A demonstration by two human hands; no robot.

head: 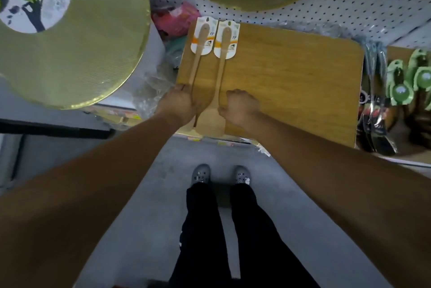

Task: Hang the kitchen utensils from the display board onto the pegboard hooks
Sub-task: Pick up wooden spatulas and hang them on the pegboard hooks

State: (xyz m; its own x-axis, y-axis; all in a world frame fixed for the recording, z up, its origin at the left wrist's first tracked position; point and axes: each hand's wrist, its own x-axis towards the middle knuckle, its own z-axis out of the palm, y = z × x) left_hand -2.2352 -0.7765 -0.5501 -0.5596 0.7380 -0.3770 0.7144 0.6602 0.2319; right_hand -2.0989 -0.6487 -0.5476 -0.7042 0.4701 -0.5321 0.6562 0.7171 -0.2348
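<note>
Two wooden spatulas lie side by side on the board (pixel 291 82), each with a card label at the handle end, nearer the pegboard (pixel 349 19). The left hand (pixel 179 103) has its fingers clamped round the blade of the left spatula (pixel 198 54). The right hand (pixel 240 106) is curled, thumb against the blade of the right spatula (pixel 221 66); whether it grips cannot be told. Right of the board, black ladles (pixel 373 124) sit in clear sleeves.

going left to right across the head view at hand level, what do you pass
gold mesh disc → left hand → wooden spatula blade → right hand → wooden board → dark packaged utensils → green packaged items
</note>
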